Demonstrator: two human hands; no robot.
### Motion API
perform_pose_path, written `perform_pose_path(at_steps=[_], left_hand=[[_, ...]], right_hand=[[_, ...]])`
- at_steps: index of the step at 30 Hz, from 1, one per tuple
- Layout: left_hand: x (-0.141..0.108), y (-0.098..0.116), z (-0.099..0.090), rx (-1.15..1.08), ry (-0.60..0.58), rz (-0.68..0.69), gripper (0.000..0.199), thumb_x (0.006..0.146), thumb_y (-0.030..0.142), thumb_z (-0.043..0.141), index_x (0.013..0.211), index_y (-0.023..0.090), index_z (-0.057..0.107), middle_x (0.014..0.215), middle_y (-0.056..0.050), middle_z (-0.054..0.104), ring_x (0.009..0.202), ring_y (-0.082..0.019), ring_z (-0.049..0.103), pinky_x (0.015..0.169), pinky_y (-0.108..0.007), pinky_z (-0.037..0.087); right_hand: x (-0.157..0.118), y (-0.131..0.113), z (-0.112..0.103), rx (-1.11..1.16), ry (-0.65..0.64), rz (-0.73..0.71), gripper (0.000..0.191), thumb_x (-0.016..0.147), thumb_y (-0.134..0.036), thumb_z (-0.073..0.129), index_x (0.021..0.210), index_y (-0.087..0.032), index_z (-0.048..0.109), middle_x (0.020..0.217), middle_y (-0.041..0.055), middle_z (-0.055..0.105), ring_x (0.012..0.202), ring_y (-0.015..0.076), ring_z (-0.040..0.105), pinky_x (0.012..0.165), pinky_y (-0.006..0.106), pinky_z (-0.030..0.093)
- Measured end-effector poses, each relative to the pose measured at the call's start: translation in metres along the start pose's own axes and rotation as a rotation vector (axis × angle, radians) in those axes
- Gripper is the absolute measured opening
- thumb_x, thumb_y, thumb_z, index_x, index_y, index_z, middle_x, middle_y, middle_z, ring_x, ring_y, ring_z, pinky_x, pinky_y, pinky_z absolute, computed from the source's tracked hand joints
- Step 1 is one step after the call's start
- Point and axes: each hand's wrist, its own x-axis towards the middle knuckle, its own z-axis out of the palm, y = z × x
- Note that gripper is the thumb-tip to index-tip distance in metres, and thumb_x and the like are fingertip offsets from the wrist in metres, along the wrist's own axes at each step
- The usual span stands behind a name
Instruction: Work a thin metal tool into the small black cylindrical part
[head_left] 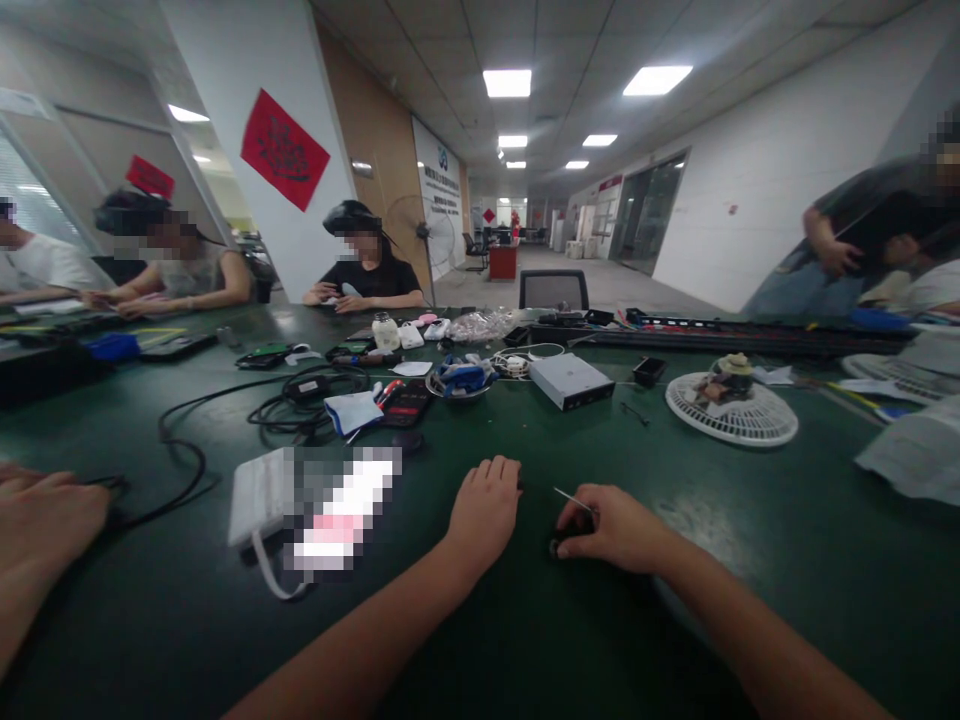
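My left hand (486, 512) rests low over the green table (465, 640), its fingers together and bent down. A dark bit shows at its fingertips; what it is I cannot make out. Just to the right, my right hand (619, 528) pinches a small black part (556, 545) with a round, shiny end between thumb and fingers. A thin metal rod (573, 499) sticks out to the left from the same hand; whether it joins the black part is hidden. The two hands are apart.
Left of my hands are a lit phone (349, 515) and a white power bank (261, 497) with cable. Ahead stand a grey drive box (571, 380), a bowl (459, 392) and a white fan grille (731, 410). Another person's hand (49, 510) lies far left.
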Motion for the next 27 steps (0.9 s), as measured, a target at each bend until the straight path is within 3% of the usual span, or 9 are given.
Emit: perform_pose_path(at_steps=[3,7,10,12,19,24,27], left_hand=[[0.005,0.002,0.001,-0.016,-0.004,-0.034,0.031,0.095,0.014,0.05,0.124,0.018,0.057,0.116,-0.009,0.063,0.107,-0.025,0.058,0.094,-0.041,0.046],[0.007,0.001,0.002,-0.159,-0.011,-0.051,0.037,0.091,0.012,0.055,0.127,0.021,0.057,0.121,-0.006,0.063,0.112,-0.024,0.057,0.1,-0.041,0.046],[0.008,-0.002,0.005,-0.21,-0.009,-0.06,0.041,0.09,0.012,0.055,0.13,0.019,0.055,0.122,-0.008,0.063,0.115,-0.024,0.057,0.104,-0.042,0.044],[0.009,-0.004,0.007,-0.234,-0.009,-0.06,0.041,0.091,0.013,0.053,0.132,0.018,0.055,0.123,-0.009,0.062,0.115,-0.025,0.057,0.105,-0.043,0.044],[0.009,-0.006,0.005,-0.265,-0.024,-0.076,0.039,0.089,0.014,0.057,0.125,0.026,0.063,0.12,-0.007,0.064,0.111,-0.025,0.057,0.099,-0.044,0.047],[0.008,-0.003,0.0,-0.299,-0.05,0.075,0.038,0.09,0.018,0.063,0.125,0.032,0.064,0.116,-0.003,0.068,0.108,-0.024,0.059,0.096,-0.043,0.046],[0.008,-0.002,-0.001,-0.325,-0.052,0.162,0.038,0.089,0.019,0.066,0.125,0.031,0.064,0.115,-0.002,0.071,0.107,-0.023,0.061,0.097,-0.043,0.045]], right_hand=[[0.009,0.001,0.0,0.016,-0.053,-0.012,0.021,0.074,-0.039,0.079,0.09,-0.025,0.076,0.084,0.0004,0.069,0.072,0.016,0.063,0.06,0.026,0.045],[0.018,0.0,-0.004,0.094,-0.141,-0.08,0.051,0.069,-0.034,0.084,0.117,-0.028,0.069,0.089,-0.001,0.071,0.071,0.0158,0.064,0.06,0.025,0.046],[0.019,-0.003,-0.005,0.009,-0.073,-0.252,0.033,0.074,-0.028,0.079,0.107,-0.03,0.074,0.095,-0.0007,0.07,0.079,0.0165,0.065,0.07,0.027,0.047],[0.017,-0.004,-0.002,-0.032,-0.07,-0.29,0.017,0.078,-0.029,0.076,0.095,-0.029,0.077,0.091,0.0,0.07,0.077,0.0162,0.064,0.069,0.027,0.046],[0.016,0.002,0.017,0.001,0.189,-0.319,0.017,0.075,-0.019,0.07,0.092,-0.024,0.069,0.091,0.0007,0.068,0.073,0.0144,0.061,0.062,0.025,0.044],[0.022,0.007,0.023,0.068,0.397,-0.325,0.008,0.084,-0.024,0.068,0.091,-0.023,0.068,0.08,-0.0003,0.067,0.064,0.0127,0.059,0.062,0.024,0.046],[0.024,0.008,0.022,0.14,0.399,-0.395,0.009,0.087,-0.027,0.068,0.095,-0.023,0.07,0.085,0.0012,0.069,0.071,0.0136,0.062,0.064,0.024,0.049]])
